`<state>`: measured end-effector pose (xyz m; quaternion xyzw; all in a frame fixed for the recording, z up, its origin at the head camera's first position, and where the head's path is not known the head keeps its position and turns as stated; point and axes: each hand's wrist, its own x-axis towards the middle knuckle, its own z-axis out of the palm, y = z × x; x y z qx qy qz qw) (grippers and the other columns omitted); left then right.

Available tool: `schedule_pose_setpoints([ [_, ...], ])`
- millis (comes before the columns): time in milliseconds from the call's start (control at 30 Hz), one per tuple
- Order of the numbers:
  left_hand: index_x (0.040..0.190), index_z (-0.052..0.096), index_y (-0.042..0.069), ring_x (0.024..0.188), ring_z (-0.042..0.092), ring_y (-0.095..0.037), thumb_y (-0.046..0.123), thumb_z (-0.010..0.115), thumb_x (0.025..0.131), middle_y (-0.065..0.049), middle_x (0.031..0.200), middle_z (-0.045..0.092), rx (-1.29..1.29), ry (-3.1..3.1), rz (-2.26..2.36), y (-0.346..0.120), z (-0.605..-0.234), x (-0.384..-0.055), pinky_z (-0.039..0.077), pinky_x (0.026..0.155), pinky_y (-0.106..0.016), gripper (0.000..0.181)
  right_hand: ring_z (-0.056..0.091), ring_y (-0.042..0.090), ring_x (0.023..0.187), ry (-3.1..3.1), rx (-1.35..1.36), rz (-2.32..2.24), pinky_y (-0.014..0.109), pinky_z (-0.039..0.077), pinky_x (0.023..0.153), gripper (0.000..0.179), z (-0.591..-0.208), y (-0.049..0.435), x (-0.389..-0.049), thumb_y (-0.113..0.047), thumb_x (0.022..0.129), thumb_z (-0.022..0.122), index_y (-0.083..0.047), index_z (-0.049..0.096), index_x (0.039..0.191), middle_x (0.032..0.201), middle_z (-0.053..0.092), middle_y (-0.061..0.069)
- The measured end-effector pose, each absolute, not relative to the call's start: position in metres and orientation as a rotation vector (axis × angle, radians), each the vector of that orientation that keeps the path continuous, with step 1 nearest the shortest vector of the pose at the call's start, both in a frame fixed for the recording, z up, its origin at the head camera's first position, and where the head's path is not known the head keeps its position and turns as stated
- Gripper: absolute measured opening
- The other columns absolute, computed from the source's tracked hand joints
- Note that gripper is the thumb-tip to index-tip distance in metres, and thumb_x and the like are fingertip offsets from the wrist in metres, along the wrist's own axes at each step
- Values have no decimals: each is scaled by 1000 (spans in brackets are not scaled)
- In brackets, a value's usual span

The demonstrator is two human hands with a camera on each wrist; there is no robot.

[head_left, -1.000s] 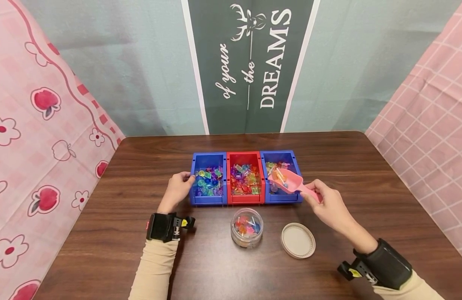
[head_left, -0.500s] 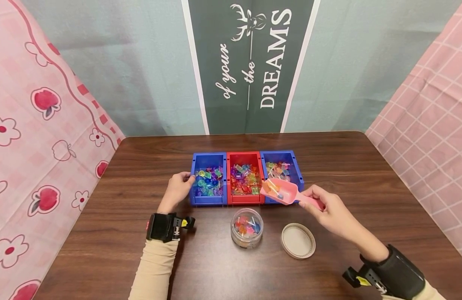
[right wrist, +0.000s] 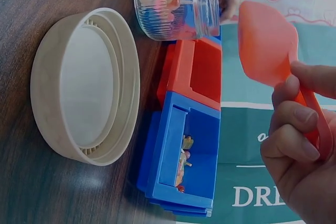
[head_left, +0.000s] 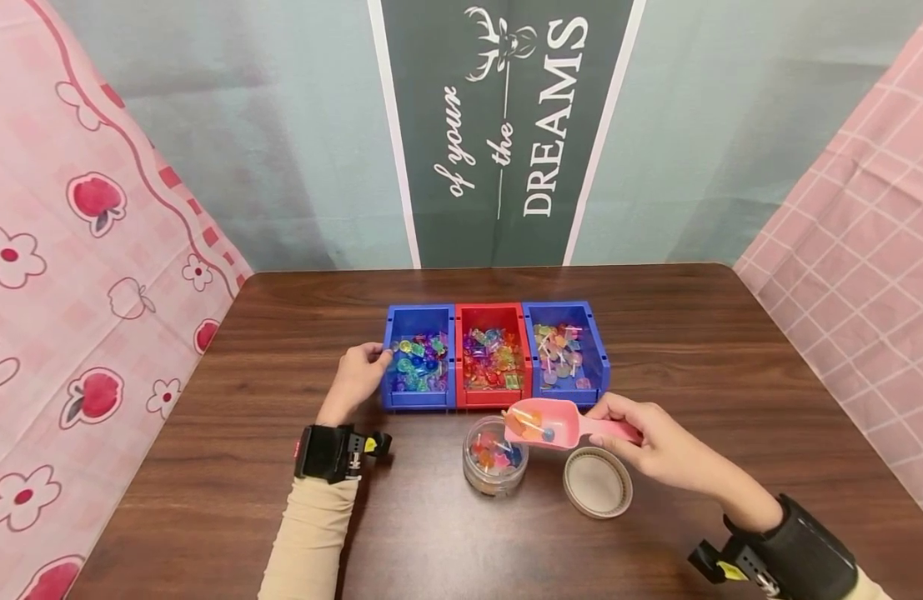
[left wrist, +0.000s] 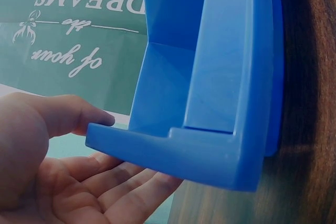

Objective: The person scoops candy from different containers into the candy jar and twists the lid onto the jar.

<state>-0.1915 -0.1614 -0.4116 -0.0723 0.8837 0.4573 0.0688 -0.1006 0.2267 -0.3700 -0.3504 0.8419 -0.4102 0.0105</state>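
My right hand [head_left: 652, 440] grips the handle of a pink scoop [head_left: 564, 423], which carries several small charms, orange pieces and a blue one with a stick among them. The scoop's tip overlaps the right rim of an open clear jar [head_left: 494, 485] with colourful charms inside. In the right wrist view the scoop [right wrist: 266, 45] shows from outside, its load hidden. My left hand [head_left: 353, 382] holds the side wall of the left blue bin [head_left: 418, 400], the thumb [left wrist: 84, 115] at the rim and the other fingers outside the wall.
A red bin [head_left: 494, 400] and another blue bin [head_left: 571, 398] join the left one in a row, all with translucent beads or charms. The jar's cream lid [head_left: 598, 483] lies inside up, right of the jar. A curtain [head_left: 303, 167] hangs behind the wooden table [head_left: 311, 317].
My right hand has brought the loaded scoop from over the right blue bin leftward and nearer, to the jar's rim. The left hand stays on its bin.
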Motion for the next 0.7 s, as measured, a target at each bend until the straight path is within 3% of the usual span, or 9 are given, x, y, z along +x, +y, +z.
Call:
schedule_pose_setpoints([
  [300,130,54,-5,102,60,-28,22,47,100,-24,123,63,-228,2646,1403,-161,-410,-191,52,98,-44,40,49,-5,70,2519,-1153,-1260,15,44,56,19,-372,223,-103,0,86,66,-15,60,96,75,60,-3],
  [700,124,59,-6,95,61,-25,20,51,97,-23,115,67,-193,2734,1364,-162,-411,-192,54,87,-38,38,48,-8,69,2527,-1186,-1209,14,44,55,21,-375,224,-107,0,85,68,-15,60,96,75,62,1],
])
